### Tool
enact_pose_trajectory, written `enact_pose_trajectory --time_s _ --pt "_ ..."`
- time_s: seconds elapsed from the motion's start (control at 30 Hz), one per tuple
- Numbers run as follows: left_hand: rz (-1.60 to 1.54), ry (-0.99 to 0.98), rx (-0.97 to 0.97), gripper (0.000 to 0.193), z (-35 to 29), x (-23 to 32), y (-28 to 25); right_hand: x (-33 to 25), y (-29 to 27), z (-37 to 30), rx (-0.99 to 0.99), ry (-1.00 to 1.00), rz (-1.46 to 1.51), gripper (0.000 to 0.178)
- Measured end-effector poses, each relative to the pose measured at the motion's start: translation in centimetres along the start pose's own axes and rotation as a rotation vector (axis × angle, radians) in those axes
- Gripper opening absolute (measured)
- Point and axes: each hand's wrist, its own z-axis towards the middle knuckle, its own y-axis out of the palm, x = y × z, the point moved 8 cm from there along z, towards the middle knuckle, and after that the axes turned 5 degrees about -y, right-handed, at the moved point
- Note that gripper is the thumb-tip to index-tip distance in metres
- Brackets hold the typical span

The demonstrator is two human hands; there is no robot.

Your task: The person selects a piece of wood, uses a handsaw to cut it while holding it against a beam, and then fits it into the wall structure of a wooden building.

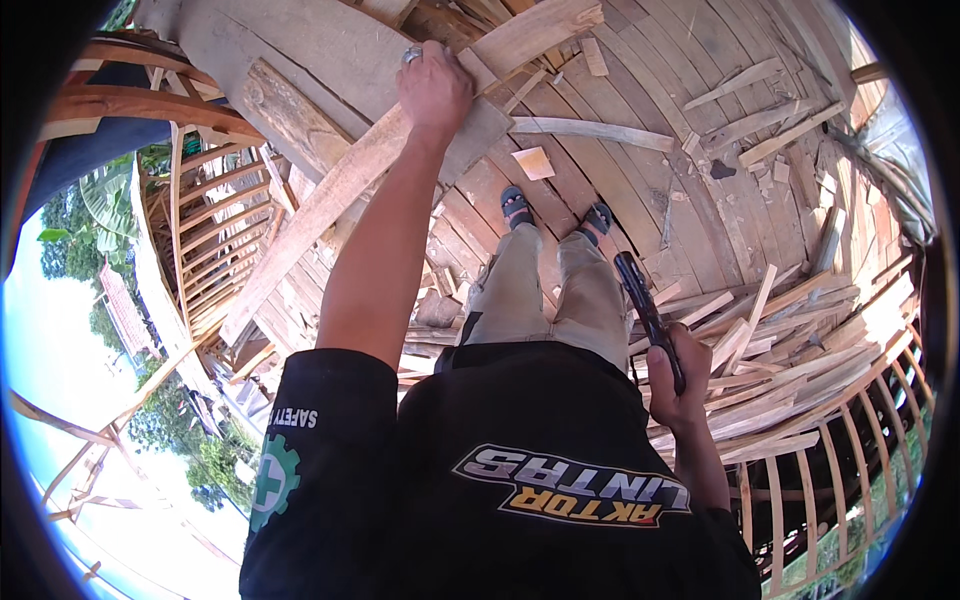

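Note:
My left hand point(436, 88) reaches far forward, its fingers curled over a long, pale wooden plank point(535, 38). A ring-like metal band shows on one finger. The plank slants from the upper right to the lower left, lying across a wide grey board point(320, 45). Beside it on that board rests a shorter, rough-edged piece of wood point(292, 112). At my right side, near the thigh, my right hand point(682, 378) is closed around a long, narrow black tool point(645, 300). It points forward and slightly left; its exact kind cannot be made out.
My sandalled feet stand on a plank floor point(610, 120) strewn with offcuts. A flat, pale orange piece point(534, 163) lies ahead of them. To the right, a heap of wooden strips point(790, 340) lies along a slatted railing point(808, 510). Another slatted wooden frame point(222, 215) stands on the left.

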Motion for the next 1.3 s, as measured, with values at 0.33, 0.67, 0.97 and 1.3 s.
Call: enact_pose_trajectory --time_s 0.33,0.67,0.97,1.3 --pt "-0.063 0.024 0.089 0.021 -0.5 -0.5 0.4 -1.8 4.2 8.5 0.071 -0.009 0.077 0.026" --pt "-0.064 0.031 0.11 0.021 0.4 0.0 0.1 -1.9 5.5 13.2 0.088 -0.039 0.004 0.029" --pt "-0.053 -0.018 0.053 0.023 0.2 0.0 0.2 9.4 -0.9 -3.5 0.222 0.44 0.684 0.031" --pt "-0.056 -0.028 -0.036 0.034 0.0 0.5 -0.2 13.8 -3.7 -12.8 0.31 0.468 1.512 0.034"
